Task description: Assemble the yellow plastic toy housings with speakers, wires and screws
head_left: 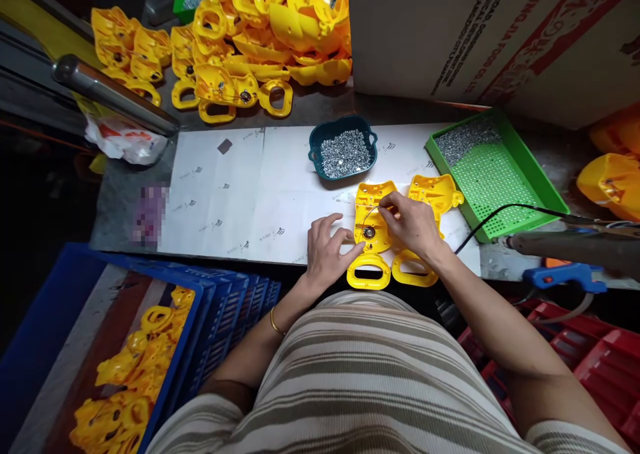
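Two yellow plastic toy shells lie side by side on white paper at the bench's near edge. The left shell (pixel 371 241) has a small round metal part and a thin wire inside. My left hand (pixel 326 249) rests against that shell's left side, fingers curled loosely on it. My right hand (pixel 411 224) lies over the gap between the two shells, fingertips pinched at the wire on the left shell. The right shell (pixel 436 194) is partly hidden under this hand.
A teal bowl of small screws (pixel 344 153) and a green tray of screws (pixel 493 174) stand behind the shells. A heap of yellow shells (pixel 250 34) and a cardboard box (pixel 495 34) fill the back. A blue crate (pixel 150 347) with shells sits low left, red crates (pixel 595 367) right, a corded tool (pixel 565 247) beside.
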Demonstrator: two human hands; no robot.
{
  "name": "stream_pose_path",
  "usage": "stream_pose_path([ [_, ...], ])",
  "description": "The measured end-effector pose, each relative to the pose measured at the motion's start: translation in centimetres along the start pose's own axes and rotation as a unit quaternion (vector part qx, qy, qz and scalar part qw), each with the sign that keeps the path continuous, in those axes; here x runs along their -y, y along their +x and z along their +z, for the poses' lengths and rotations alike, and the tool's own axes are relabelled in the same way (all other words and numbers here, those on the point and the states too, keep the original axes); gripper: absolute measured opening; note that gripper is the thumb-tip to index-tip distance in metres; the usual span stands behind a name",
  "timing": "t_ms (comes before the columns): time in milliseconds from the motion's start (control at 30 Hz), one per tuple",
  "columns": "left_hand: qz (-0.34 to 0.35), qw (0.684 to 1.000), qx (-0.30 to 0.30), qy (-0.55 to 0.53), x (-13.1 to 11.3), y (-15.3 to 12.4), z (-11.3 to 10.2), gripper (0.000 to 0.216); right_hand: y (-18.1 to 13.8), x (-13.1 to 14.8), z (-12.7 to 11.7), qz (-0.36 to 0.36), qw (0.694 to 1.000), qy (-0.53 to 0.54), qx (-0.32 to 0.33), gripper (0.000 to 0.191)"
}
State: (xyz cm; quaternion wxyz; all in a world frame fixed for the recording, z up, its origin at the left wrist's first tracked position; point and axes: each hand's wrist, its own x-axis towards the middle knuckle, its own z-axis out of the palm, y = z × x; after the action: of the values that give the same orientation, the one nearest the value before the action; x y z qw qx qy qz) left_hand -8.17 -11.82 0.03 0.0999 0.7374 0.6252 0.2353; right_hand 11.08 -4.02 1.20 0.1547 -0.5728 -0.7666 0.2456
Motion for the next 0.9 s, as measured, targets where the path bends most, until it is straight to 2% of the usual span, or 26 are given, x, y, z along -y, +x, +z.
stream_pose_path([
  [167,0.010,1.000,-0.012,0.000,-0.5,-0.1,-0.2,0.015,-0.1,-0.1,-0.1,0.002,1.000,0.004,0.000,0.014],
  [333,0.004,1.000,0.013,-0.019,-1.0,0.1,-0.4,0.007,-0.2,0.1,0.0,0.005,1.000,0.002,-0.002,0.014],
  [467,-0.045,0.992,0.050,-0.103,-1.0,0.3,-0.2,0.003,-0.3,0.0,0.1,0.007,1.000,0.006,-0.001,0.015],
  [533,-0.047,0.987,0.053,-0.147,-1.0,0.6,0.1,0.004,-0.3,-0.1,0.1,-0.003,1.000,0.016,0.000,0.014],
  [600,-0.029,0.990,0.040,-0.134,-1.1,1.0,0.6,0.006,-0.3,-0.2,0.1,-0.012,1.000,0.021,-0.001,0.014],
  [733,0.013,0.999,0.010,-0.044,-1.1,1.5,1.6,0.005,-0.2,-0.2,0.1,-0.008,1.000,0.012,-0.005,0.014],
  [900,0.020,0.997,-0.044,-0.067,-0.6,2.0,1.0,0.008,0.2,-0.5,0.0,-0.008,1.000,0.015,-0.005,0.012],
])
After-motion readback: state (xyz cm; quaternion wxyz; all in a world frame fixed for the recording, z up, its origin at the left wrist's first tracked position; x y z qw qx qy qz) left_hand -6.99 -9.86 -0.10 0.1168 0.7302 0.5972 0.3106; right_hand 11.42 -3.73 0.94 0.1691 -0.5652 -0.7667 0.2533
